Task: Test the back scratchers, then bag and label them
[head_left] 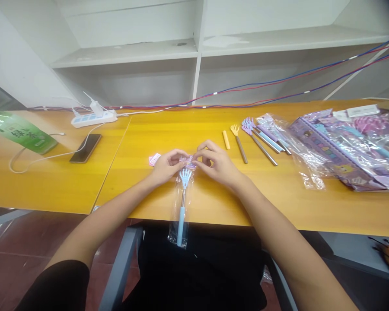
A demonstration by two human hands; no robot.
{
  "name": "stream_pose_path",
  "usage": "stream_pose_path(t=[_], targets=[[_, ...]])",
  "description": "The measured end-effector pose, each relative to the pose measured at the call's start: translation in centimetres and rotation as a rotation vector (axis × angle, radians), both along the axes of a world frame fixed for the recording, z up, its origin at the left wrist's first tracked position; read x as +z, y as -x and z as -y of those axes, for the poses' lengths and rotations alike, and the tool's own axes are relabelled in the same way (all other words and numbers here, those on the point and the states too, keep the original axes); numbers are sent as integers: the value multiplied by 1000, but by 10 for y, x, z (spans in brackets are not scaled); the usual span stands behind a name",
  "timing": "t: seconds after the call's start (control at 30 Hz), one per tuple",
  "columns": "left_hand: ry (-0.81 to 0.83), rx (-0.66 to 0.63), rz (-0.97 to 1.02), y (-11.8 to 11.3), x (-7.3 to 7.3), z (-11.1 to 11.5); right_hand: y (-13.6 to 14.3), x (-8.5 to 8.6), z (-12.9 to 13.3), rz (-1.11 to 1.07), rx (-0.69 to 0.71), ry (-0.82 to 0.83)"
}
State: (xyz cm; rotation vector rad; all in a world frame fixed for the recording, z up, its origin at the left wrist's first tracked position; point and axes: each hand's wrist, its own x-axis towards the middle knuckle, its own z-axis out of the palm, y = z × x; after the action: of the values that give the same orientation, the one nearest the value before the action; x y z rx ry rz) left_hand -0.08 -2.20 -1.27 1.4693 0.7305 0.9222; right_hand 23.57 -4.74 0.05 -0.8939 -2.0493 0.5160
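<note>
A blue back scratcher [181, 216] with a small hand-shaped head lies in a clear plastic sleeve, its handle end hanging past the table's front edge. At the sleeve's top is a pink and purple card [189, 162]. My left hand [168, 166] pinches the card's left side, and my right hand [215, 164] pinches its right side. Beside my left hand, partly covered by it, lies another pink card [154, 159].
Loose scratchers [261, 149] and a yellow handle [226, 140] lie right of my hands. Farther right is a purple display box [337, 151] of wrapped scratchers. At left are a phone [86, 148], power strip [94, 118] and green bottle [22, 131].
</note>
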Motion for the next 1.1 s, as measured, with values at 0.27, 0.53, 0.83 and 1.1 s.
stream_pose_path(t=[0.27, 0.53, 0.83, 1.1], targets=[[-10, -1, 1, 1, 1, 2, 1, 4, 3, 2, 34, 8], [-52, -22, -7, 5, 6, 3, 1, 9, 7, 10, 102, 39], [-100, 116, -132, 5, 4, 0, 4, 6, 4, -22, 6, 63], [-129, 84, -129, 5, 3, 0, 10, 0, 2, 206, -44, 264]])
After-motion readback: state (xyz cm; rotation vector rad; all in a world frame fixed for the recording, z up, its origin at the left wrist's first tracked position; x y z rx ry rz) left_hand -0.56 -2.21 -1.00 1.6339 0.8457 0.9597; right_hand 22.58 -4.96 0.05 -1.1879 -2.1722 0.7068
